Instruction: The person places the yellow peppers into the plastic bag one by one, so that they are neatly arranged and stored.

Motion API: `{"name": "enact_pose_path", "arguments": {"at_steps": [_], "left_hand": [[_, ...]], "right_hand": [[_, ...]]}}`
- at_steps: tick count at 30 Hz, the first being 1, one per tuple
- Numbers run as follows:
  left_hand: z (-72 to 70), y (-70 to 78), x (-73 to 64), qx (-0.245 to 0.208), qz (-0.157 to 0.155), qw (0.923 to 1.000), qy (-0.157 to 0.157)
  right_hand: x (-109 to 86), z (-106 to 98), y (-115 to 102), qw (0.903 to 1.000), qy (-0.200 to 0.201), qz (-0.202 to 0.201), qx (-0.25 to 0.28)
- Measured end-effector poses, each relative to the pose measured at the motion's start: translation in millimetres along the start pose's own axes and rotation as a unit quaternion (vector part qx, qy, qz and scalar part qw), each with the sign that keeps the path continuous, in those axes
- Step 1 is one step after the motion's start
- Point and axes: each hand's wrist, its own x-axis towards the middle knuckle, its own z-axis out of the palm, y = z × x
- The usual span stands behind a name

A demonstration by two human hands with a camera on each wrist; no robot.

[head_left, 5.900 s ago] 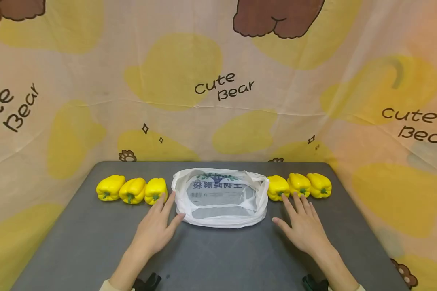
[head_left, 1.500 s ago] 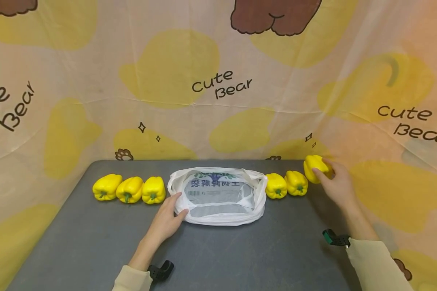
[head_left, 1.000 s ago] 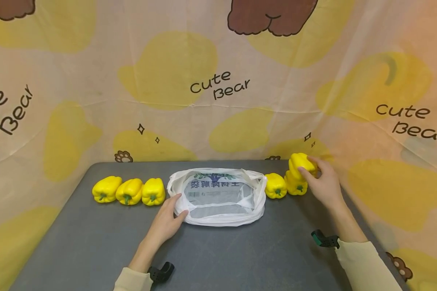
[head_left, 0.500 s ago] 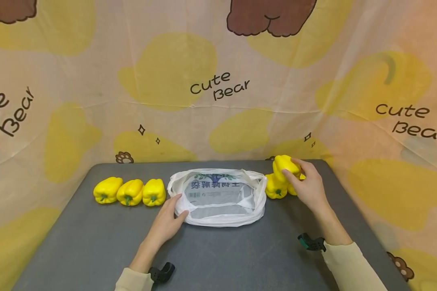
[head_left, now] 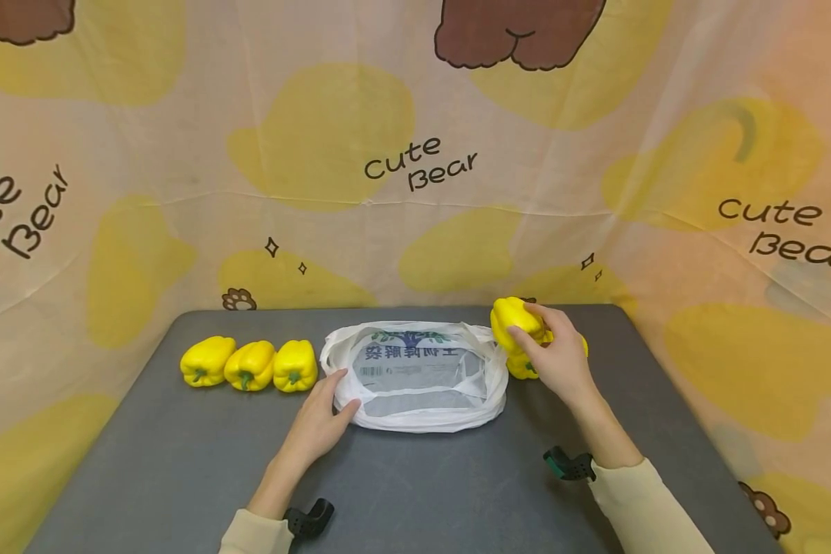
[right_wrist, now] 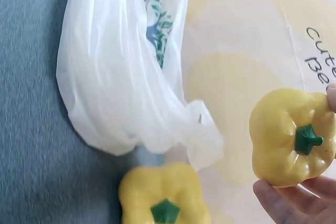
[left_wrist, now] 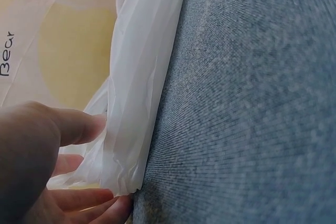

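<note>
On the grey table (head_left: pixel 422 492), a white plastic bag (head_left: pixel 429 421) lies with its mouth spread open between two groups of peppers. The right hand (head_left: pixel 561 358) grasps one yellow pepper (head_left: pixel 509 319) between thumb and fingers, raised near the bag's right end and not yet over the opening; the right wrist view shows its green stem (right_wrist: pixel 305 139). The left hand (head_left: pixel 315 423) touches the bag's left end, thumb at the near rim and fingers at the side; whether they pinch the plastic or merely rest against it cannot be told. Three peppers (head_left: pixel 249 366) form a row to the left of the bag. Below the grasped one, another pepper (head_left: pixel 524 368) sits just beside the bag's right end. The step in hand is judged to be bringing the raised pepper to the bag; the next move would call for passing it leftward over the rim and loosening the fingers inside, while the left hand steadies the thin wall, which could fold or drag.
</note>
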Motion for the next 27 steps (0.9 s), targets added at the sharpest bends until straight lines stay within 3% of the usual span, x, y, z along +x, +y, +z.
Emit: {"name": "enact_pose_path", "arguments": {"at_steps": [9, 27], "left_hand": [[-0.3, 2.2, -0.5, 0.000, -0.015, 0.9999, -0.003], [1.6, 0.0, -0.6, 0.004, -0.009, 0.9999, 0.002]], "right_hand": [[-1.6, 16.7, -9.3, 0.9992, -0.029, 0.006, 0.025], [-0.5, 55.6, -24.0, 0.9958, -0.074, 0.020, 0.050]]}}
